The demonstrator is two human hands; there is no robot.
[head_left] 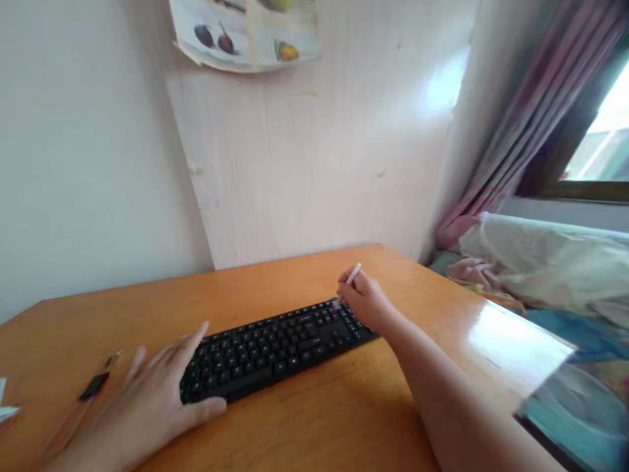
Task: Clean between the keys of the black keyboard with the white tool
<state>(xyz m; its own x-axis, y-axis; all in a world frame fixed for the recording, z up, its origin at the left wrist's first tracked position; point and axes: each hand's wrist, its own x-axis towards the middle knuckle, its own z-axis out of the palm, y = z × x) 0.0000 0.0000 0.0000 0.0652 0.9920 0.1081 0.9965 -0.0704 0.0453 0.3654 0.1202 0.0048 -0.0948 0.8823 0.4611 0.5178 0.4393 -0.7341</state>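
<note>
A black keyboard (pixel 280 351) lies at a slant on the wooden desk. My left hand (pixel 152 396) is at its left end with the fingers spread, the thumb along the near edge and the index finger by the far edge; whether it presses on the keyboard I cannot tell. Over the far right part of the keys, my right hand (pixel 366 301) is closed around a slim white pen-like stick (pixel 353 273). The stick tilts, and its pale pinkish lower end is down at the keys near the back edge. What kind of tip it has is too blurred to tell.
Left of my left hand, a thin cord with a black piece (pixel 93 386) lies on the desk (pixel 275 432). White scraps (pixel 6 412) show at the left edge. A wall stands behind the desk. Piled cloth (pixel 555 262) and a pink curtain (pixel 521 131) are at the right.
</note>
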